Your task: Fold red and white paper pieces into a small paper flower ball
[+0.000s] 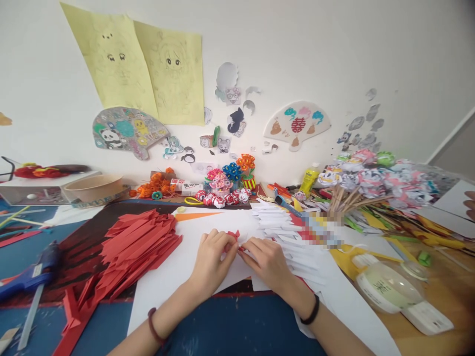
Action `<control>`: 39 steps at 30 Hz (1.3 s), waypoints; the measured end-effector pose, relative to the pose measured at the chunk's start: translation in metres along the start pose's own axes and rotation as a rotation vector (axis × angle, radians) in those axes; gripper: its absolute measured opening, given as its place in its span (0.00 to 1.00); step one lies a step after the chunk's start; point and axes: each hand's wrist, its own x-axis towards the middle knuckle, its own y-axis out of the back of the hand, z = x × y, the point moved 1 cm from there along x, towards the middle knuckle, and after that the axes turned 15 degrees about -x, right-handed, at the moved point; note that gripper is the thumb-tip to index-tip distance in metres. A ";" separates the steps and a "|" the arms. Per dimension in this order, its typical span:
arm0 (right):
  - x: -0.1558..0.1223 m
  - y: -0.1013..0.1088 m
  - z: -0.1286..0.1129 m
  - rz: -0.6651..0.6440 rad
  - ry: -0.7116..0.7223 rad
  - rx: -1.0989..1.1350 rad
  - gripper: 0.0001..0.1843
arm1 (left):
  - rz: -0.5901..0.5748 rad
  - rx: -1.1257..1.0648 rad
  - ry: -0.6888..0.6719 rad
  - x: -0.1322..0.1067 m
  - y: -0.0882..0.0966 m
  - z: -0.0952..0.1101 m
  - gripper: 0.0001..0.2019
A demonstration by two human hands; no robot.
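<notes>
Above the white paper [156, 282] in the middle of the table, my two hands meet fingertip to fingertip. My left hand [213, 254] is closed in a pinch on a small folded red paper piece [233, 234], whose points stick up past the fingers. My right hand [265, 259] pinches at the same red piece from the other side, and a bit of red shows at its fingertips. Much of the piece is hidden by fingers. Left of my hands lies a heap of folded red paper strips [141, 242]; on the right are rows of folded white paper strips [274, 225].
A blue glue gun [35, 277] lies at the far left. Paper flowers on sticks [363, 178] and a clear glue bottle [389, 284] are at the right. Small flower pots [248, 184], a beige bowl [94, 184] and a yellow bottle [308, 180] stand along the wall. Another person's fingers [469, 205] show at the right edge.
</notes>
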 end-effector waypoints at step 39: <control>-0.002 0.001 0.001 -0.012 0.103 0.051 0.12 | -0.050 -0.065 0.080 0.013 0.018 -0.008 0.09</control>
